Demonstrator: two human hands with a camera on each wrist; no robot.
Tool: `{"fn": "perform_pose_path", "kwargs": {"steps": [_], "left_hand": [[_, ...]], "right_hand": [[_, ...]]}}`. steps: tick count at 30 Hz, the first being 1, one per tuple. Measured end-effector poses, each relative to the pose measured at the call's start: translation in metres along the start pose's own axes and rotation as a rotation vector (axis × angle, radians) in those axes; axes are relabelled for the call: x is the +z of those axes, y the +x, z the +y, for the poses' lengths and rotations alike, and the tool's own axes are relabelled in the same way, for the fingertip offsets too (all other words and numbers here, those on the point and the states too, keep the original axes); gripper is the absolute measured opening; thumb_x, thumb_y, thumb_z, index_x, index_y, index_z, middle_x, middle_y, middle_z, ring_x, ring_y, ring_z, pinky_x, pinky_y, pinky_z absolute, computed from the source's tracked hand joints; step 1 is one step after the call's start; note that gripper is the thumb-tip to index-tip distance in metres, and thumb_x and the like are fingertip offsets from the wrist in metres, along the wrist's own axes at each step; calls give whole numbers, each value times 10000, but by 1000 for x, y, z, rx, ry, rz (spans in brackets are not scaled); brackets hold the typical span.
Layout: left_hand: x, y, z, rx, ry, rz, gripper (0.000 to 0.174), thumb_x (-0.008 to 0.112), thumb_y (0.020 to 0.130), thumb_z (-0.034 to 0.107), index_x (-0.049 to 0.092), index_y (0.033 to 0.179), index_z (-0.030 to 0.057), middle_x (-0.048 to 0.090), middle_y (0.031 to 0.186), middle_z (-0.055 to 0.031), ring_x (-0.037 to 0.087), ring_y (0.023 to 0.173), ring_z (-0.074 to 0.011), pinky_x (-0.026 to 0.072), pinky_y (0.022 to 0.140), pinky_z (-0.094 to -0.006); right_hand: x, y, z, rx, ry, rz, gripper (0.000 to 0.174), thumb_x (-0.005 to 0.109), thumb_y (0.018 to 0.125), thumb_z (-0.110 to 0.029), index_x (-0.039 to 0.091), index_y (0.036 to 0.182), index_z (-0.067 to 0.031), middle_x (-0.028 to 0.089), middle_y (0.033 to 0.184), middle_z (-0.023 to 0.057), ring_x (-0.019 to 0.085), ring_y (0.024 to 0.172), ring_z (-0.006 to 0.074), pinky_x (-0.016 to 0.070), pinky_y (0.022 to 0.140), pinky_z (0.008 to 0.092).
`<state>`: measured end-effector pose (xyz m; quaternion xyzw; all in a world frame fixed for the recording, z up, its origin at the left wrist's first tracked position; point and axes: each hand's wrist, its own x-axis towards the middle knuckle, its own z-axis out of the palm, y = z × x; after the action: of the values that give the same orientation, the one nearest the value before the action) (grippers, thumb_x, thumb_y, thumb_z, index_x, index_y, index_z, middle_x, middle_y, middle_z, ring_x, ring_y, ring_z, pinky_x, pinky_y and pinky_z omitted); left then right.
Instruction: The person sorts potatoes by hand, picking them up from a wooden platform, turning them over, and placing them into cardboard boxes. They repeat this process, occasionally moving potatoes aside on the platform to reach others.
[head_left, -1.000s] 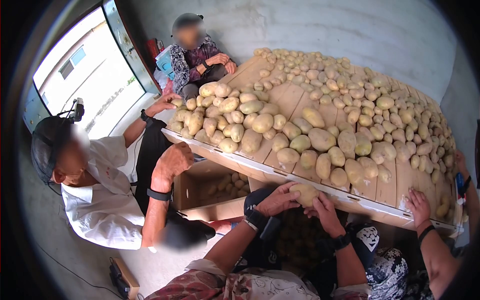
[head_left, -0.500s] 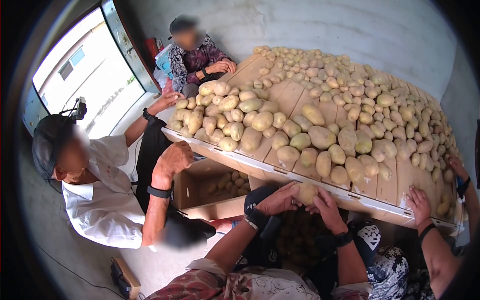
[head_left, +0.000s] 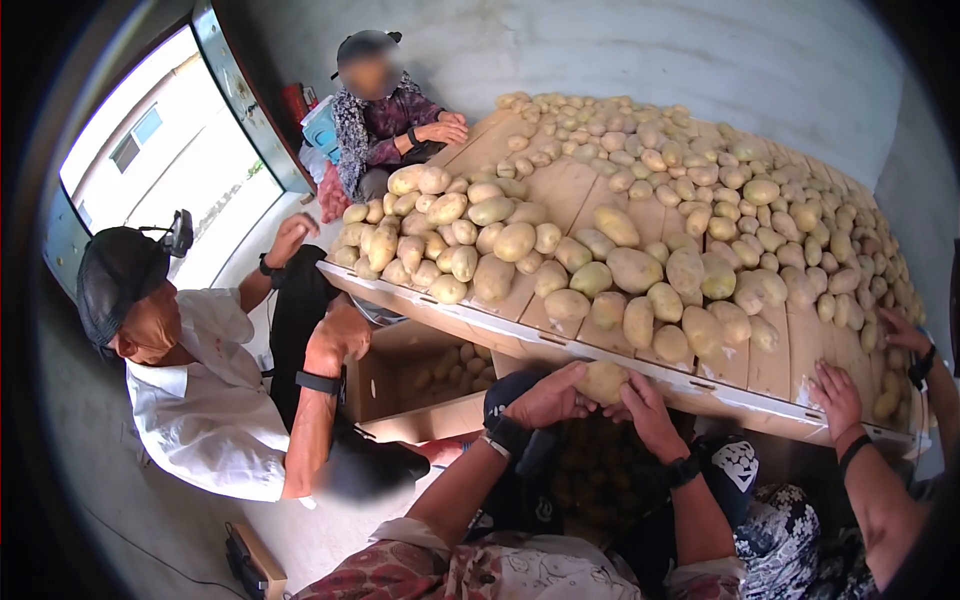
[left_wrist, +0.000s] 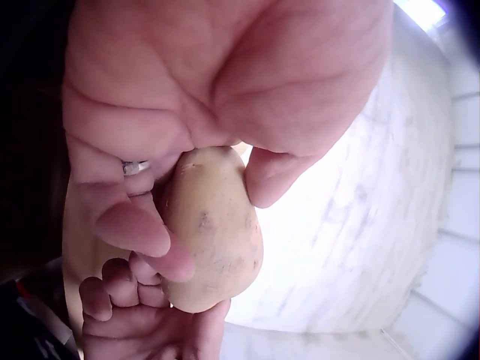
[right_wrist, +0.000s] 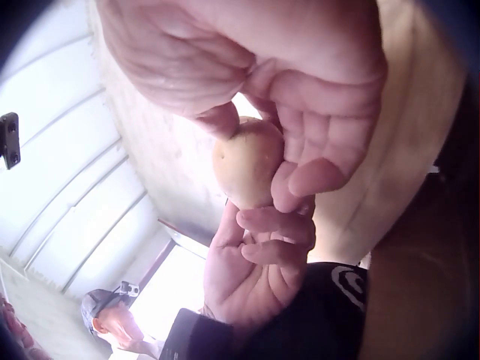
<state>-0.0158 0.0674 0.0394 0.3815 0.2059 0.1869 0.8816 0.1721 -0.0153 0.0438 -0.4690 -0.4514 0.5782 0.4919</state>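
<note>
A yellowish potato is held between both hands, close to the table's front edge. My left hand grips one end of it with thumb and fingers. At the other end, my right hand pinches it. In the left wrist view, dark specks mark the skin of the potato, and a ring shows on a left finger. From the right wrist, the right thumb and fingers curl about the rounded end of the potato, with left fingers just below.
Many potatoes cover the boarded table. Below its edge stands a cardboard box with potatoes inside. One person sits at left, another behind the table. Other people's hands rest at the right edge.
My hands have shifted slightly with the potato, still holding it. The person at left has drawn a hand back from the pile. A hand at far right has moved in over the table.
</note>
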Motion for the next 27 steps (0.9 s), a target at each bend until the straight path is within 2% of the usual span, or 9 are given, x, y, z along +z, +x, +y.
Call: {"fn": "perform_pose_path", "kwargs": {"steps": [7, 10, 14, 16, 18, 19, 21, 24, 27], "left_hand": [[3, -1, -1, 25, -11, 12, 379, 465, 941, 424, 453, 1204, 151, 560, 980, 23, 531, 779, -65, 456, 690, -227], [-2, 0, 0, 28, -7, 6, 397, 480, 937, 411, 437, 1229, 144, 563, 981, 15, 539, 794, -77, 462, 706, -239], [-7, 2, -7, 54, -19, 17, 416, 491, 935, 395, 433, 1252, 133, 575, 1017, 2, 553, 815, -100, 466, 732, -249], [-10, 4, -13, 17, -66, 20, 439, 411, 951, 450, 457, 1237, 120, 587, 1014, -2, 554, 802, -90, 461, 703, -252], [3, 4, -7, 36, -41, -19, 509, 382, 948, 493, 443, 1276, 108, 585, 1035, -1, 553, 815, -100, 460, 717, -252], [5, 3, -3, -6, -32, -67, 522, 364, 955, 496, 423, 1305, 113, 572, 1066, -3, 551, 827, -108, 460, 726, -252], [8, 3, -6, -17, -16, -36, 528, 342, 961, 493, 402, 1325, 116, 563, 1082, -16, 543, 835, -118, 457, 737, -266], [12, 0, -11, 12, 34, -12, 531, 306, 972, 484, 361, 1363, 129, 538, 1108, -30, 534, 848, -127, 454, 748, -283], [12, 0, -9, 4, -7, -10, 526, 314, 971, 492, 334, 1386, 169, 534, 1138, -10, 541, 842, -110, 460, 729, -260]], "right_hand": [[-6, -4, -10, 69, -28, -57, 454, 415, 976, -252, 342, 1380, -59, 614, 880, 72, 595, 748, 118, 476, 648, 230], [-4, -5, -16, 183, 18, -48, 473, 415, 977, -271, 317, 1407, -102, 623, 828, 70, 593, 739, 115, 479, 652, 233], [-5, -4, -15, 276, 205, -61, 497, 418, 977, -325, 297, 1424, -144, 615, 902, 52, 583, 782, 105, 482, 669, 240], [-10, -7, -11, 301, 383, -127, 499, 401, 976, -392, 319, 1412, -164, 595, 962, 20, 573, 827, 109, 483, 691, 258], [-15, -9, -6, 260, 446, -172, 472, 387, 976, -416, 368, 1381, -174, 590, 964, 10, 574, 818, 117, 483, 699, 266], [-21, -17, -6, 255, 450, -156, 472, 387, 976, -416, 368, 1381, -174, 590, 964, 10, 574, 818, 117, 483, 699, 266], [-16, -15, -11, 342, 374, -75, 437, 395, 974, -415, 424, 1341, -178, 581, 973, -1, 567, 813, 101, 481, 689, 250], [-18, -17, -9, 299, 307, -41, 407, 409, 975, -390, 452, 1322, -182, 574, 973, -10, 563, 818, 86, 478, 684, 233], [-15, -14, -11, 224, 291, -56, 407, 490, 954, -295, 438, 1337, -171, 569, 1042, 2, 557, 853, 75, 485, 714, 232]]}}
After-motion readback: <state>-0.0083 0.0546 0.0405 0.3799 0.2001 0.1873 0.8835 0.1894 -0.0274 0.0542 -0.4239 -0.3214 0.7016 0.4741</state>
